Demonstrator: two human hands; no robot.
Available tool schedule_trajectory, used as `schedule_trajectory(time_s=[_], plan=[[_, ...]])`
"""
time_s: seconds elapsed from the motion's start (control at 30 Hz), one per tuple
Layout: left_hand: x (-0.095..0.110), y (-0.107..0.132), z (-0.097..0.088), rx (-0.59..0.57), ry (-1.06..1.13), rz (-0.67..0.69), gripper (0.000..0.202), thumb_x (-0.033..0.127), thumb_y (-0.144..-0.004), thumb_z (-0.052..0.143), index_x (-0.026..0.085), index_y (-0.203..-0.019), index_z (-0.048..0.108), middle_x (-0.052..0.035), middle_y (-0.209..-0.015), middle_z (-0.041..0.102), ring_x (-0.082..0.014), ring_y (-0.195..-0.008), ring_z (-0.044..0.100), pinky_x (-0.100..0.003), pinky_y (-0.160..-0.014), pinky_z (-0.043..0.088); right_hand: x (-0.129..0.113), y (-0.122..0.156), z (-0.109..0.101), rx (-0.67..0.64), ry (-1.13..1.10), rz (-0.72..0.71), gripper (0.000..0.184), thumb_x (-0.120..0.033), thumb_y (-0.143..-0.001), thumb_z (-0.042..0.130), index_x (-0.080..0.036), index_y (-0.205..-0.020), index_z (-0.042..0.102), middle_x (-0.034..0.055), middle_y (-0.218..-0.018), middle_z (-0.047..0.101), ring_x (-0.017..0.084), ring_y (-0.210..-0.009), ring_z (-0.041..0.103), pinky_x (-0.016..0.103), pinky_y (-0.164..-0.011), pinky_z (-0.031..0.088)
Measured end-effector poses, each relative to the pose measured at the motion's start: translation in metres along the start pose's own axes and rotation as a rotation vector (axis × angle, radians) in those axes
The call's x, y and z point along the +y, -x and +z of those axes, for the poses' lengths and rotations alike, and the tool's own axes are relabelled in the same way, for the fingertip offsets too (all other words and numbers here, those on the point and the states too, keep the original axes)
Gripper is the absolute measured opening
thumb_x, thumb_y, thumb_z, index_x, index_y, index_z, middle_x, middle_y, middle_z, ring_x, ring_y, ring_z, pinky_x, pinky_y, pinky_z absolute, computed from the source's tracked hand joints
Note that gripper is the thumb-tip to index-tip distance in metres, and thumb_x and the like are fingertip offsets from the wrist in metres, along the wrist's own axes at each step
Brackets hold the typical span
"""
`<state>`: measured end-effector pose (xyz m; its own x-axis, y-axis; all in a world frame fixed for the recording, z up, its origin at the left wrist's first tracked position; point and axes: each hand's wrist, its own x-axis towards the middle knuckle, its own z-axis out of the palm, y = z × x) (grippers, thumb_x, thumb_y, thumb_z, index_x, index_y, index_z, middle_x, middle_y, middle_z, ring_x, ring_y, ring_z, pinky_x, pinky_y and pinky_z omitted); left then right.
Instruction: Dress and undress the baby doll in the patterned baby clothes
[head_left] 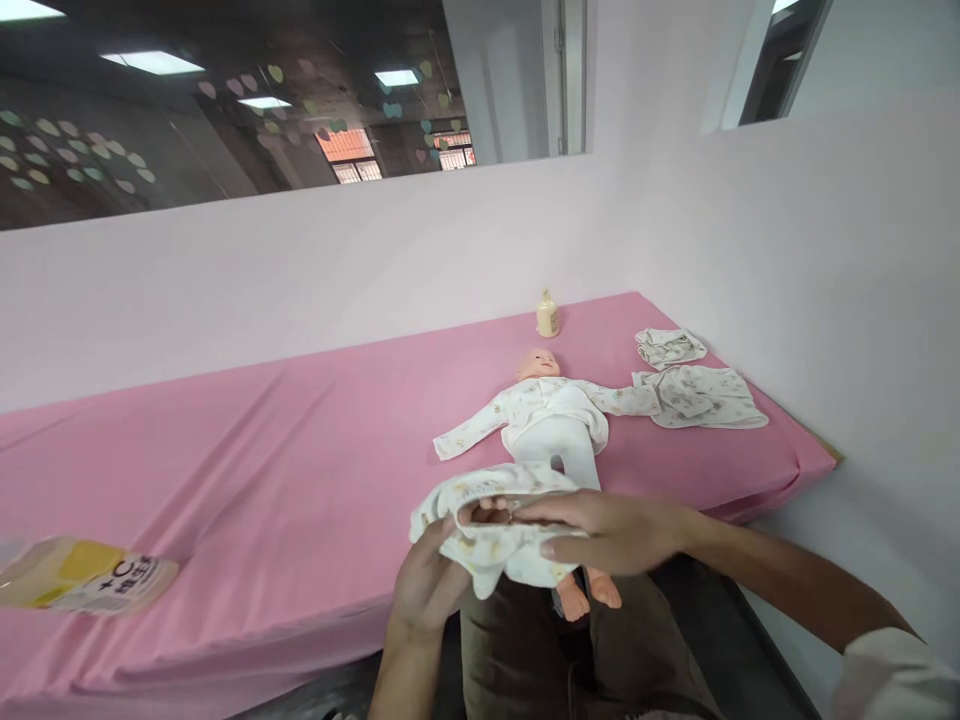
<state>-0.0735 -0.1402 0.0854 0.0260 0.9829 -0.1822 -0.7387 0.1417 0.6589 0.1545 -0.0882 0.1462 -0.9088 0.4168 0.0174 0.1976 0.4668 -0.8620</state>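
Note:
A baby doll (551,405) lies on its back on the pink sheet (300,470), head towards the wall, dressed in a white printed top and white leggings. Its bare feet stick out over the near edge. Both my hands hold a small white printed garment (487,520) just above the doll's lower legs. My left hand (429,585) grips the garment from below, fingers curled into the cloth. My right hand (607,532) lies over it from the right, fingers closed on its upper edge.
A small cream bottle (548,314) stands by the wall behind the doll's head. Two folded printed cloths (697,395) lie to the doll's right near the corner. A yellow-labelled pack (82,576) rests at the far left. My lap shows below the edge.

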Motion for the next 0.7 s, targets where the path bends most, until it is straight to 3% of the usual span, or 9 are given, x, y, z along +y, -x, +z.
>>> schedule_trajectory(time_s=[0.07,0.17,0.23,0.33,0.43,0.53,0.6,0.7], plan=[[0.007,-0.001,-0.004,0.132,0.069,0.0,0.01,0.018,-0.071,0.07,0.014,-0.067,0.062,-0.0026,-0.071,0.063,-0.0178,-0.075,0.065,-0.031,-0.075,0.057,0.001,0.013,-0.002,-0.01,0.071,-0.051,0.043,-0.029,-0.095,0.044,-0.021,-0.137,0.048,0.0064,-0.115,0.067,0.016,-0.103,0.062,0.03,-0.091,0.047],[0.008,0.0,-0.01,0.241,0.116,0.017,0.005,0.012,-0.08,0.059,0.012,-0.077,0.063,-0.0029,-0.073,0.061,-0.0142,-0.072,0.064,-0.027,-0.072,0.057,0.025,0.024,0.0,0.137,0.282,-0.088,0.037,-0.022,-0.096,0.039,-0.019,-0.131,0.053,0.0088,-0.122,0.063,0.017,-0.113,0.057,0.033,-0.097,0.044],[0.005,0.003,-0.013,0.216,0.143,0.05,0.009,0.011,-0.085,0.053,0.012,-0.082,0.062,-0.0042,-0.08,0.061,-0.0135,-0.077,0.063,-0.027,-0.075,0.056,0.052,0.021,0.008,0.145,0.491,-0.117,0.035,-0.017,-0.094,0.04,-0.017,-0.125,0.057,0.0115,-0.129,0.058,0.021,-0.123,0.049,0.039,-0.105,0.038],[0.0,0.01,-0.017,0.169,0.225,0.074,0.013,0.015,-0.09,0.048,0.013,-0.087,0.061,-0.0045,-0.085,0.06,-0.0129,-0.084,0.063,-0.026,-0.081,0.055,0.087,0.006,0.027,0.031,0.702,-0.169,0.041,-0.013,-0.085,0.053,-0.014,-0.126,0.057,0.0157,-0.14,0.047,0.03,-0.135,0.035,0.046,-0.109,0.031],[-0.003,0.019,-0.02,0.154,0.352,0.041,0.02,0.015,-0.094,0.041,0.014,-0.089,0.06,-0.0042,-0.086,0.06,-0.0101,-0.083,0.063,-0.023,-0.081,0.054,0.103,-0.012,0.046,0.011,0.772,-0.19,0.061,-0.017,-0.076,0.065,-0.01,-0.135,0.048,0.0191,-0.149,0.035,0.035,-0.142,0.02,0.047,-0.115,0.022],[0.001,0.031,-0.022,0.165,0.438,0.036,0.026,0.018,-0.096,0.035,0.015,-0.09,0.06,-0.0046,-0.084,0.062,-0.0097,-0.081,0.065,-0.022,-0.081,0.055,0.11,-0.027,0.056,0.0,0.801,-0.245,0.066,-0.014,-0.077,0.062,-0.009,-0.14,0.042,0.0193,-0.142,0.045,0.032,-0.144,0.017,0.047,-0.118,0.012],[0.004,0.04,-0.022,0.206,0.46,0.052,0.029,0.021,-0.097,0.033,0.015,-0.095,0.062,-0.0053,-0.083,0.064,-0.0116,-0.083,0.066,-0.023,-0.08,0.056,0.114,-0.035,0.056,-0.013,0.812,-0.274,0.062,-0.007,-0.078,0.056,-0.011,-0.139,0.043,0.0167,-0.129,0.058,0.029,-0.142,0.024,0.046,-0.119,0.009],[0.004,0.049,-0.02,0.239,0.444,0.082,0.032,0.022,-0.098,0.032,0.017,-0.107,0.062,-0.0055,-0.083,0.067,-0.0129,-0.083,0.068,-0.024,-0.078,0.057,0.114,-0.042,0.046,-0.032,0.756,-0.292,0.063,-0.006,-0.072,0.061,-0.014,-0.133,0.051,0.0138,-0.119,0.063,0.029,-0.136,0.034,0.045,-0.118,0.009]])
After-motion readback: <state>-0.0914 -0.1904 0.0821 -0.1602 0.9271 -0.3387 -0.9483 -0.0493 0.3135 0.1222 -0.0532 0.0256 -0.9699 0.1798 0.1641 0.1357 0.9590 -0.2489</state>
